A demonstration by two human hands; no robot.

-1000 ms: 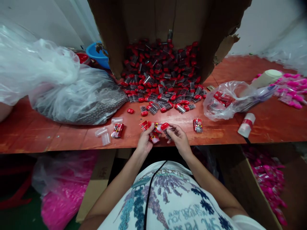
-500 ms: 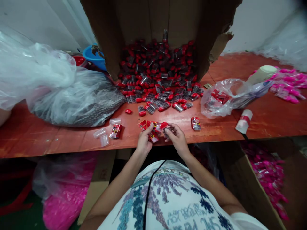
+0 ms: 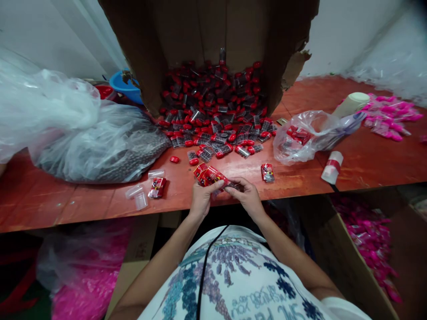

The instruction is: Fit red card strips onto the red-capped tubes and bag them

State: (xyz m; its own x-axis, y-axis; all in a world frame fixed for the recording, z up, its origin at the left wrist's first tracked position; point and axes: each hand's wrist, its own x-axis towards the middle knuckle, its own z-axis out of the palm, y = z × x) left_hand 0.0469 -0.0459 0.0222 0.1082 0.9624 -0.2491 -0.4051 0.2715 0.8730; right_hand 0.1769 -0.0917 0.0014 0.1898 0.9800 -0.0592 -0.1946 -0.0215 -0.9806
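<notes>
Just over the table's front edge, my left hand (image 3: 201, 198) is closed on several red printed packets (image 3: 206, 174) that fan out beyond its thumb. My right hand (image 3: 247, 196) meets it, with thumb and fingers pinching at the packets' right end. A dark bit shows at those fingertips, most likely the small pellet container seen there before; the fingers hide most of it. Left of my hands lies a stack of red packets (image 3: 157, 188) beside clear empty tubes (image 3: 141, 201). Another stack of packets (image 3: 267, 172) lies to the right.
A torn cardboard box (image 3: 293, 66) spills red-capped pellet containers (image 3: 216, 120) onto the red table (image 3: 100, 202). A bag of dark pellets (image 3: 106, 155) sits left; an open plastic bag (image 3: 287, 149) and a white roll (image 3: 332, 168) lie right. Pink items (image 3: 365, 244) fill a box below.
The red cap that showed between my hands is now out of sight. The packets have turned and stick out further past my left thumb. The whole view has shifted slightly.
</notes>
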